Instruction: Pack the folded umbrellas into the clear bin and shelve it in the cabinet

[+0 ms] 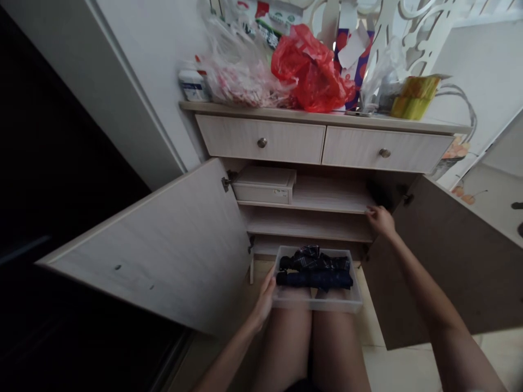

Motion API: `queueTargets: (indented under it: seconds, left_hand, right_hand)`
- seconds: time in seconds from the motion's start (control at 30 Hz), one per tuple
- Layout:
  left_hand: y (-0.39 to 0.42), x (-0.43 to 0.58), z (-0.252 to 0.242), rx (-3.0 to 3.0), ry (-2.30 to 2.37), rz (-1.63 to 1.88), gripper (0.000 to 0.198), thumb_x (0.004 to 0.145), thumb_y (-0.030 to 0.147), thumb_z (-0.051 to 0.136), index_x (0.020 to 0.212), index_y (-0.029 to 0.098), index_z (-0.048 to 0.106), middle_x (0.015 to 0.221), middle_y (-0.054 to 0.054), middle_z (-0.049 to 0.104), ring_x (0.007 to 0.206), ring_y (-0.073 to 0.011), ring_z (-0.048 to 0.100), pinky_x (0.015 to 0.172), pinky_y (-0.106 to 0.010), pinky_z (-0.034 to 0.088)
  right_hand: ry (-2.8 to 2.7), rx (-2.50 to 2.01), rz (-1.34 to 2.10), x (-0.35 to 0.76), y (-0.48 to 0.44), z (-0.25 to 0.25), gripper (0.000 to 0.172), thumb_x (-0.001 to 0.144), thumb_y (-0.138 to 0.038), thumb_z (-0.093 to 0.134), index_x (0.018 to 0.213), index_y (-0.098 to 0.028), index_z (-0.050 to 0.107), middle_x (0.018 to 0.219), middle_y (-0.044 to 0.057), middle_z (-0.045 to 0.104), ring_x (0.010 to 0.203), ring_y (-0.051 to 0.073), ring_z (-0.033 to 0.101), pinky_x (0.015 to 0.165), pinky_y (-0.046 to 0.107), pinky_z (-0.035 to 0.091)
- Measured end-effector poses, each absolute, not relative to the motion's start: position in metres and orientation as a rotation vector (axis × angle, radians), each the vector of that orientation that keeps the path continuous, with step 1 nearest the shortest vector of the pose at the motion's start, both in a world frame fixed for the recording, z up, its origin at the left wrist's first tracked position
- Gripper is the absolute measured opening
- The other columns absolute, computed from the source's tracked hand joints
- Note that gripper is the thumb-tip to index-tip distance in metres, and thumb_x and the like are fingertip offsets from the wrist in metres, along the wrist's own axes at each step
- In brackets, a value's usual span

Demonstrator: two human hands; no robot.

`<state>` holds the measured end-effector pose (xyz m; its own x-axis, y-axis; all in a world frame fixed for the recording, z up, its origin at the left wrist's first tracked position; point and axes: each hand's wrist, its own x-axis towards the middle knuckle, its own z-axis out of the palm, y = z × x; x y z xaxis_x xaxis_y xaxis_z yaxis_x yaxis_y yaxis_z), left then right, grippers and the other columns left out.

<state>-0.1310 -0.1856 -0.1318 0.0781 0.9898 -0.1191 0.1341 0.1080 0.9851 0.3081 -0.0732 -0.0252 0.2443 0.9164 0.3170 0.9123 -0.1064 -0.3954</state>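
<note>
My left hand (266, 294) grips the left side of a clear plastic bin (318, 306), which rests over my thighs. In the bin lie two folded umbrellas: a dark plaid umbrella (316, 260) behind and a navy umbrella (316, 279) in front. My right hand (381, 219) is at the right end of the upper shelf (330, 195), inside the open cabinet. Its fingers are curled together at the shelf's front edge; what they hold, if anything, is too small to make out. Behind that hand, a dark thing (378, 193) sits in the shadowed corner.
A white drawer box (263, 184) stands at the upper shelf's left. The left door (163, 256) and right door (445, 267) are swung open on either side. Above are two drawers with knobs. On top lie a red plastic bag (312, 71), clear bags and a yellow pack (417, 98).
</note>
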Motion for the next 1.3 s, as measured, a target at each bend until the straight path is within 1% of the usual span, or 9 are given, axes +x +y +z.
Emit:
queueTargets:
  seconds: [0.13,0.27,0.37,0.47,0.67,0.87,1.03,1.17,1.3]
  left_hand:
    - [-0.182,-0.132,-0.134,1.227,1.274,0.995,0.096,0.077,0.085,0.051,0.149,0.021,0.052,0.162,-0.012,0.038,0.153,-0.0349,0.026,0.126,-0.048,0.019]
    - [-0.179,-0.132,-0.140,1.188,1.293,0.995,0.101,0.072,0.089,0.051,0.149,0.023,0.052,0.161,-0.010,0.040,0.154,-0.0370,0.022,0.126,-0.050,0.019]
    - [-0.181,-0.132,-0.142,1.135,1.316,0.963,0.100,0.073,0.088,0.051,0.151,0.025,0.050,0.162,-0.010,0.039,0.154,-0.0385,0.022,0.123,-0.052,0.027]
    - [-0.183,-0.131,-0.138,1.098,1.314,0.941,0.105,0.071,0.090,0.051,0.153,0.025,0.046,0.164,-0.011,0.035,0.153,-0.0408,0.024,0.118,-0.054,0.036]
    - [-0.186,-0.130,-0.129,1.072,1.269,0.897,0.112,0.070,0.094,0.049,0.158,0.025,0.038,0.168,-0.011,0.024,0.153,-0.0415,0.024,0.110,-0.057,0.044]
    - [-0.185,-0.131,-0.134,1.075,1.254,0.927,0.099,0.076,0.088,0.051,0.154,0.028,0.043,0.166,-0.011,0.029,0.152,-0.0411,0.027,0.114,-0.059,0.039]
    - [-0.184,-0.129,-0.138,1.152,1.253,1.023,0.096,0.077,0.085,0.052,0.149,0.022,0.051,0.163,-0.012,0.036,0.154,-0.0350,0.024,0.126,-0.050,0.018]
    - [-0.185,-0.128,-0.139,1.163,1.253,1.051,0.094,0.076,0.084,0.053,0.147,0.022,0.054,0.163,-0.011,0.036,0.154,-0.0333,0.025,0.127,-0.046,0.016]
    - [-0.189,-0.125,-0.136,1.142,1.234,1.055,0.095,0.076,0.085,0.052,0.147,0.023,0.053,0.162,-0.011,0.038,0.153,-0.0343,0.027,0.126,-0.049,0.020]
  right_hand:
    - [-1.442,-2.358,-0.056,0.356,-0.016,-0.014,0.049,0.095,-0.026,0.053,0.141,-0.014,0.058,0.135,0.024,0.056,0.122,0.035,0.058,0.097,0.045,0.049]
    - [-1.331,-2.524,0.120,0.372,0.018,-0.024,0.049,0.093,-0.024,0.055,0.141,-0.011,0.057,0.132,0.027,0.056,0.123,0.037,0.057,0.098,0.046,0.047]
    - [-1.265,-2.548,0.095,0.369,0.025,-0.039,0.052,0.091,-0.019,0.053,0.141,-0.007,0.054,0.136,0.031,0.050,0.125,0.040,0.054,0.097,0.049,0.046]
    - [-1.175,-2.451,0.027,0.360,0.022,-0.050,0.052,0.089,-0.014,0.046,0.141,-0.012,0.054,0.141,0.029,0.046,0.121,0.038,0.057,0.093,0.050,0.047]
    - [-0.834,-2.091,0.206,0.348,0.003,-0.045,0.052,0.077,-0.019,0.061,0.127,-0.008,0.062,0.121,0.023,0.061,0.109,0.032,0.062,0.093,0.043,0.051]
    - [-0.853,-1.582,0.643,0.321,-0.084,-0.047,0.049,0.073,-0.039,0.071,0.118,-0.019,0.066,0.107,0.011,0.071,0.095,0.025,0.067,0.079,0.035,0.057]
    - [-1.324,-1.441,0.874,0.279,-0.197,-0.042,0.055,0.067,-0.060,0.081,0.107,-0.022,0.072,0.111,0.010,0.072,0.100,0.027,0.066,0.085,0.037,0.056]
    - [-1.684,-1.362,1.057,0.251,-0.245,-0.037,0.043,0.081,-0.058,0.072,0.106,-0.023,0.074,0.112,0.011,0.072,0.107,0.029,0.065,0.097,0.042,0.052]
    - [-1.933,-1.327,0.997,0.231,-0.251,-0.044,0.031,0.090,-0.045,0.065,0.111,-0.024,0.074,0.116,0.011,0.070,0.112,0.028,0.063,0.104,0.045,0.048]
